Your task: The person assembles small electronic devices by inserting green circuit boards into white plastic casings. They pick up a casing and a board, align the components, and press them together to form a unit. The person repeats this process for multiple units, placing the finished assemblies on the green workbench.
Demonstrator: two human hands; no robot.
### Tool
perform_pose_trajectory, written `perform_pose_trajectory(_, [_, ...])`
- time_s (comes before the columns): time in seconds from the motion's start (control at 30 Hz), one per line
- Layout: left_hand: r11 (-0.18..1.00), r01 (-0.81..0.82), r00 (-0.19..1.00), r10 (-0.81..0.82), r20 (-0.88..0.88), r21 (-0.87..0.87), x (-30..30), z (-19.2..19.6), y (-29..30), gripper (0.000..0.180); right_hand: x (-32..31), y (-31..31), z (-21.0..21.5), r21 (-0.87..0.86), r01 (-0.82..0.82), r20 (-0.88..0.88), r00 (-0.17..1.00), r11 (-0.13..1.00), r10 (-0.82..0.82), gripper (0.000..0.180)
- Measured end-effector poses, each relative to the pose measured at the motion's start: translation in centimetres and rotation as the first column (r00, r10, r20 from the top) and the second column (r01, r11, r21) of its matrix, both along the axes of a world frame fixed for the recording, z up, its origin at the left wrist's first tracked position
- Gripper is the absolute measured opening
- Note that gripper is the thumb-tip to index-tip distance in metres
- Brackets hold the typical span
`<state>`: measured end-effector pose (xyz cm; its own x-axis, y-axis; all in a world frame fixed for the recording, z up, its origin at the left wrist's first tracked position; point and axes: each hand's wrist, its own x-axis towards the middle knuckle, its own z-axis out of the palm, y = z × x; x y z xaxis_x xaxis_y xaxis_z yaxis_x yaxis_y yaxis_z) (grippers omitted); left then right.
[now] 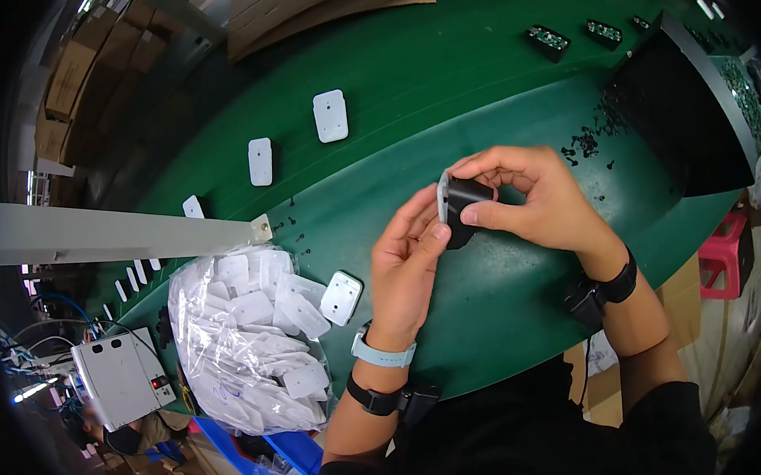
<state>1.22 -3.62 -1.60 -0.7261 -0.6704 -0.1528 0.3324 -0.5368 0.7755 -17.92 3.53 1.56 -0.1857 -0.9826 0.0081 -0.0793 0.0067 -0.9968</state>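
My left hand [407, 261] pinches a thin white plastic cover [442, 198], seen nearly edge-on. The fingers of my right hand [535, 199] are closed round a black plastic housing [464, 196]. Cover and housing are against each other above the green bench top [374, 207]; whether they are fastened together I cannot tell. Close to my left wrist, another white cover [341, 298] with small holes lies on the bench. Beside it sits a clear plastic bag [241, 386] full of white covers.
White pieces, among them a rounded plate [330, 116], lie along the green belt [427, 53] beyond the bench. Small black parts [583, 144] are scattered near a large black bin [680, 108]. A grey metal beam [119, 239] juts in from the left. Black cases with circuit boards [547, 42] stand far right.
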Motion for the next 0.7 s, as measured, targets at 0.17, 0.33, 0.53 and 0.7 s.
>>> perform_pose_trajectory(0.17, [0.997, -0.001, 0.996, 0.008, 0.092, -0.074, 0.2, -0.2, 0.1, 0.042, 0.0, 0.0, -0.7, -0.072, 0.003, 0.005, 1.0, 0.997, -0.003, 0.037])
perform_pose_trajectory(0.33, [0.991, -0.02, 0.994, 0.033, 0.104, -0.13, 0.4, -0.8, -0.1, 0.042, 0.3, -0.1, -1.1, -0.11, 0.012, 0.006, 1.0, 0.994, -0.012, 0.035])
perform_pose_trajectory(0.53, [0.967, -0.072, 0.991, 0.097, 0.094, -0.244, 0.5, -1.3, 0.0, 0.043, 0.7, -0.2, -1.6, -0.179, 0.025, -0.011, 1.0, 0.984, -0.027, 0.031])
perform_pose_trajectory(0.7, [0.961, -0.085, 0.983, 0.124, 0.137, -0.262, 0.5, -0.5, 0.1, 0.044, 1.2, -0.3, -1.5, -0.123, 0.073, 0.143, 0.988, 0.99, -0.055, 0.032])
